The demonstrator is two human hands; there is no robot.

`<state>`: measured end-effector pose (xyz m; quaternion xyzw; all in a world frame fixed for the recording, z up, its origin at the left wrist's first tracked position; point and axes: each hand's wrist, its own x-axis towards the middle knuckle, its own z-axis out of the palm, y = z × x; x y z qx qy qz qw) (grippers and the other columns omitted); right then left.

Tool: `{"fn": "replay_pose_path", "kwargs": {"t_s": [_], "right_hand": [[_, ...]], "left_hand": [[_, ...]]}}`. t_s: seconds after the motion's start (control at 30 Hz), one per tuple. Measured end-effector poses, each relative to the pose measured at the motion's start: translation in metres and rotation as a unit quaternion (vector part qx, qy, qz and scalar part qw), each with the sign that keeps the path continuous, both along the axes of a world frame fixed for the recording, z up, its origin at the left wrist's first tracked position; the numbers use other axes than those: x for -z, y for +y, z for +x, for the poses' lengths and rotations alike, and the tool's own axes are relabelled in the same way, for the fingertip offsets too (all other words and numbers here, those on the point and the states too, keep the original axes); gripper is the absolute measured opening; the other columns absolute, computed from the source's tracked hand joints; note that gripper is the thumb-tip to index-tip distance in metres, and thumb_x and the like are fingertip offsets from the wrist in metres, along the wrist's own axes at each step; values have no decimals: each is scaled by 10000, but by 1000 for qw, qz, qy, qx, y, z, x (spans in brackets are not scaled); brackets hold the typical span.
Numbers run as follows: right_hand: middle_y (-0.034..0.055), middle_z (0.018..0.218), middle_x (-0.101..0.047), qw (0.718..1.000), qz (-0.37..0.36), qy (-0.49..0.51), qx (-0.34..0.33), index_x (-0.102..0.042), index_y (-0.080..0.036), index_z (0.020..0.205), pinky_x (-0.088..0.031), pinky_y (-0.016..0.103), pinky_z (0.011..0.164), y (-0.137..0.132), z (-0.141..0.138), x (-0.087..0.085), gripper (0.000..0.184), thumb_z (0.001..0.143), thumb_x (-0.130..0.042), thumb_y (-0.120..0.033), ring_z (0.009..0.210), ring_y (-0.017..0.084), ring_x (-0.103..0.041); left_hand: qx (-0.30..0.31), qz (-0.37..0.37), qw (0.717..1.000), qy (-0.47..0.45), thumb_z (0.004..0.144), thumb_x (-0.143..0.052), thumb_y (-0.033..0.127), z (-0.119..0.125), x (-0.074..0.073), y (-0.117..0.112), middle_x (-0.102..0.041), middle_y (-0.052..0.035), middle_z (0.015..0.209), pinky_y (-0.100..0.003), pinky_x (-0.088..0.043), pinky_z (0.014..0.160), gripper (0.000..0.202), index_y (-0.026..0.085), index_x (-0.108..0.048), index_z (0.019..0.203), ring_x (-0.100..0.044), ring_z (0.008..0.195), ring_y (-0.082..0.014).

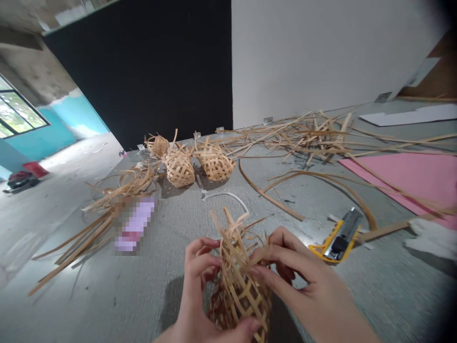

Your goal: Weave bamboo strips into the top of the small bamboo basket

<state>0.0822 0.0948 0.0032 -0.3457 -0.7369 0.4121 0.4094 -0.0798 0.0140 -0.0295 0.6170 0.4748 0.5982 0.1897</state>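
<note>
The woven basket (247, 296) is between the two hands in the head view, over a grey tabletop (143, 290) with a faintly streaked, dull sheen. Beyond the hands stand a black panel (160, 66) and a pale panel (314, 52) next to it; far off to the left hand's side are a pale floor (84, 157), a turquoise wall (62, 127) and a window (17, 112). Flat, dry, tan strips lie in a tangled heap (317, 136) ahead of the right hand and in a looser bundle (84, 247) left of the left hand, near a blurred purple item (139, 221). Straight ahead of the hands sit three rounded baskets (180, 169) of open lattice. To the right hand's right lies a yellow-framed cutter (341, 238), with a smooth pink sheet (410, 176) farther out. The left hand (196, 288) is closed round the basket, thumb on the near side and fingers along its left; the right hand (302, 269) has thumb and fingers together on a strip (262, 255) near the top. The basket is rounded below, crisscrossed with diamond-like gaps, and narrows upward into loose, uneven ends.
</note>
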Motion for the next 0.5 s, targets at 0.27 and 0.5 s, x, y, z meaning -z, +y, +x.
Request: {"fn": "replay_pose_path", "kwargs": {"t_s": [0.27,0.5], "right_hand": [[-12,669,-563,995,-61,74,-9,-748,-262,685,-520,213,592,1,-6,0,123,777,-673,-232,617,138,-570],[-14,761,-590,994,52,93,-30,-748,-330,771,-554,180,653,-9,-3,10,219,798,-654,-134,729,139,-618]], "left_hand": [[46,-93,971,-216,716,-812,207,3,5,-4,-497,-37,1279,-320,-529,933,643,391,-495,1244,-604,1126,-218],[109,-186,916,-339,604,-879,159,9,6,-6,-685,-109,1249,-381,-541,953,770,296,-500,1261,-675,1134,-298]]}}
